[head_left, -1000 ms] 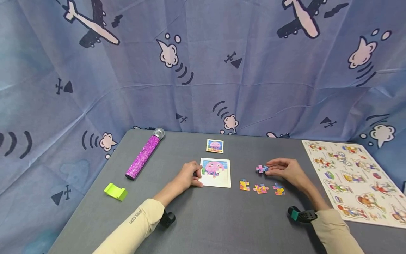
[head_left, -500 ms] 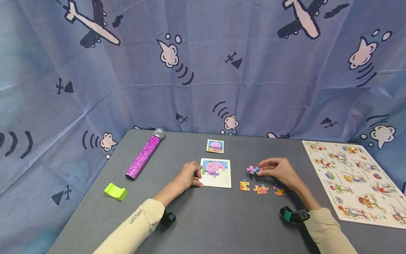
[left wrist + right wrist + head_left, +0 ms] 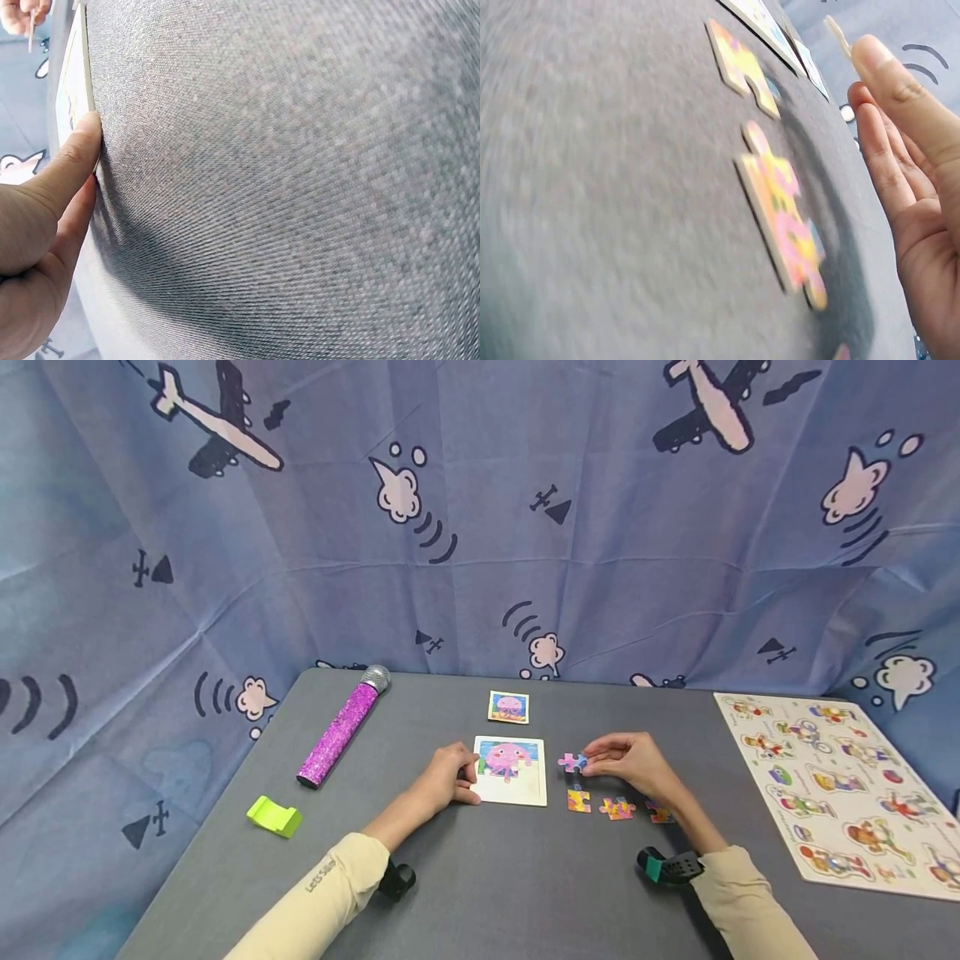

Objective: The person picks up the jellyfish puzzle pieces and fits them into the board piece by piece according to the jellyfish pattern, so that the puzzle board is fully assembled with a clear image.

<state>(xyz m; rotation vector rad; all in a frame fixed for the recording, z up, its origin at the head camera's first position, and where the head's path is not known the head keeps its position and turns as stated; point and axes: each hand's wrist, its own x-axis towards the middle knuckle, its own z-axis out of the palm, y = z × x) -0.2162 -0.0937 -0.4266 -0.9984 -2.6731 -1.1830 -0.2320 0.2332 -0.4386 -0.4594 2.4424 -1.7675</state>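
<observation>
My left hand (image 3: 441, 777) grips the left edge of a square puzzle board (image 3: 528, 790), thumb at the near left corner. The board carries a partly assembled pink sea creature picture with bare white area at its lower right. In the left wrist view the thumb (image 3: 79, 146) lies against the board's edge. My right hand (image 3: 628, 765) pinches a pink and blue jigsaw piece (image 3: 572, 763) above the table, just right of the board. Below it lie a yellow-orange piece (image 3: 578, 801), a pink-yellow piece (image 3: 618, 808) and another piece (image 3: 660, 813), partly hidden by the right hand.
A small picture card (image 3: 508, 707) lies beyond the board. A glittery pink microphone (image 3: 339, 733) and a bright green block (image 3: 273, 817) are at the left. A large illustrated board (image 3: 847, 785) covers the right side of the grey table (image 3: 510, 885).
My right hand has moved left with the jigsaw piece, bringing it close to the puzzle board's right edge. The left hand stays on the board's left edge.
</observation>
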